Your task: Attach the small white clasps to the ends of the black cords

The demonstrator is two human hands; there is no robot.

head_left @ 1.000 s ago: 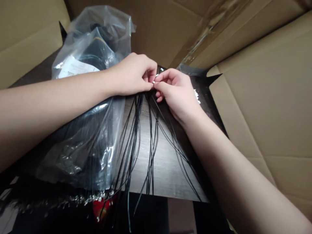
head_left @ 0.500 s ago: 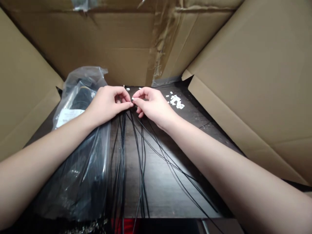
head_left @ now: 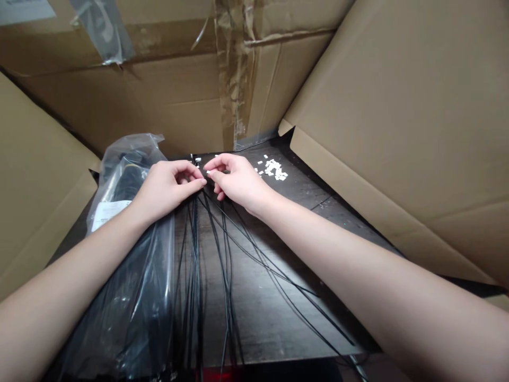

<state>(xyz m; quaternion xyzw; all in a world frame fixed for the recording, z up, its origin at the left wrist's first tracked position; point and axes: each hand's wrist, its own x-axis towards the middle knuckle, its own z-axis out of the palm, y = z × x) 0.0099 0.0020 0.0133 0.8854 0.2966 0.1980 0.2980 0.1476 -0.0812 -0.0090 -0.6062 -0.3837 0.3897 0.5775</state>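
Note:
My left hand (head_left: 169, 185) is closed in a pinch, thumb and forefinger meeting on what appears to be the end of a thin black wire (head_left: 212, 209). Close by on its right, my right hand (head_left: 238, 183) pinches a small white connector (head_left: 209, 173) between thumb and forefinger. The two sets of fingertips almost touch, and the exact grip on the wire is too small to make out. Several more black wires (head_left: 193, 265) run from beneath the hands toward the table's near edge. Loose white connectors (head_left: 274, 168) lie in a small heap beyond the right hand.
A clear plastic bag (head_left: 139, 297) of black wires, with a white label (head_left: 109, 212), lies under my left forearm. A few white pieces (head_left: 198, 159) sit behind the hands. Cardboard walls (head_left: 159, 101) enclose the dark table (head_left: 278, 318) at the back and sides.
The camera view has shifted, so everything sits lower and slightly left. Both hands keep their pinches; the right fingertips stand a little farther from the left ones.

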